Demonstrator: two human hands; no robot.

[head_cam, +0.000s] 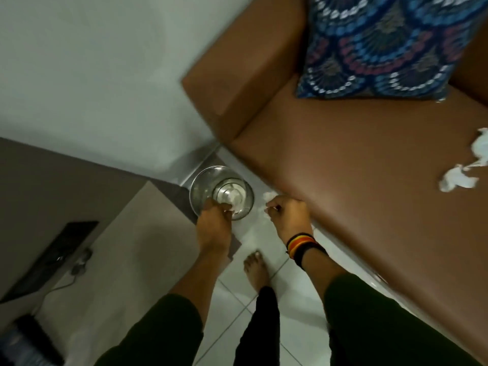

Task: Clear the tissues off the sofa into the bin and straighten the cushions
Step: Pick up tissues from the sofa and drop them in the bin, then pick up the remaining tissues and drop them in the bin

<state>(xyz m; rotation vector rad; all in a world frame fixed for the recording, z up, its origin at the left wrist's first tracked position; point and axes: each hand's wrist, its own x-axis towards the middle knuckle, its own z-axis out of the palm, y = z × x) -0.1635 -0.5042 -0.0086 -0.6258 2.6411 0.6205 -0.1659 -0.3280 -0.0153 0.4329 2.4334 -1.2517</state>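
We list a white tiled floor (266,307) with thin grey grout lines. We list a pale wall (92,70) filling the upper left. We list a low grey-brown table (111,247) at the left, its corner near the middle of the view. On it we record a flat black device (55,257), tilted and blurred, and a cable (66,282) trailing from just beside it. A dark blurred object (29,339) sits at the lower left; we cannot tell what it is.
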